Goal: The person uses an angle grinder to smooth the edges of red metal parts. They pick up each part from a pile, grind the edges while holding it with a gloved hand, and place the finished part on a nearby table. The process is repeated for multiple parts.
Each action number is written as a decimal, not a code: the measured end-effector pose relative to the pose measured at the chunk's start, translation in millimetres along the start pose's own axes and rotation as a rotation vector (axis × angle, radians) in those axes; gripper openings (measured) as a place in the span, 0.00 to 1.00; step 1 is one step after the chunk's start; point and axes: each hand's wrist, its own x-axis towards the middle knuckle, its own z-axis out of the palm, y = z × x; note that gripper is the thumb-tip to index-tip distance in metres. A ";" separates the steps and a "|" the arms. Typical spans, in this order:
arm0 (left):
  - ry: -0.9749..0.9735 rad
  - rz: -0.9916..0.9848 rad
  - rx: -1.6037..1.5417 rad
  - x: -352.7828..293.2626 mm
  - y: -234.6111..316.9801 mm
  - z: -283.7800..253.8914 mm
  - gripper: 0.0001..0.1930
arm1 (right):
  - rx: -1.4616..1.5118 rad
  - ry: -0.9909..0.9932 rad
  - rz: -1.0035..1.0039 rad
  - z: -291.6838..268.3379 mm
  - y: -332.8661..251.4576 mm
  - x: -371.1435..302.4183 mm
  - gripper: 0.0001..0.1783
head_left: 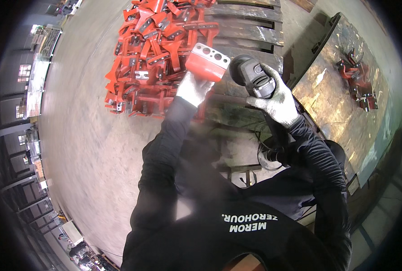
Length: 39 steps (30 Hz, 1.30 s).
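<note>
My left hand (pixel 192 91), in a pale work glove, is closed on a red metal bracket (pixel 206 67). The bracket's bare, silvery top face has a row of round holes and tilts toward the right. In my right hand (pixel 280 103), also gloved, is a grey and black angle grinder (pixel 258 81). Its round disc (pixel 239 68) points left, close to the bracket's right edge; a small gap seems to lie between them. My left fingers are partly hidden behind the bracket. Whether the disc is spinning I cannot tell.
A big heap of similar red brackets (pixel 153 49) is piled on a wooden pallet (pixel 250 34) ahead. To the right, a worn board-topped table (pixel 322 97) carries more red parts (pixel 360 81). A dark cable (pixel 260 143) hangs below my right arm. Concrete floor (pixel 83 117) stretches left.
</note>
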 end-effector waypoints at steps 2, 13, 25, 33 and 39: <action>0.032 0.016 0.003 -4.8 0.2 8.6 0.19 | -0.105 -0.050 -0.018 -2.2 -7.7 -2.9 0.56; -0.030 -0.017 0.145 -11.1 0.6 8.2 0.19 | -0.174 -0.074 -0.037 -3.9 -8.7 0.3 0.56; -0.034 -0.075 0.257 -27.3 -4.0 28.9 0.20 | -0.055 0.081 -0.045 -23.1 -4.6 8.2 0.56; -0.053 0.342 0.780 28.6 -36.0 -3.7 0.13 | -0.009 0.307 0.179 -43.5 25.6 13.5 0.56; 0.039 0.641 1.772 80.0 -94.7 -31.0 0.49 | -0.255 0.295 0.342 -57.4 57.7 14.4 0.58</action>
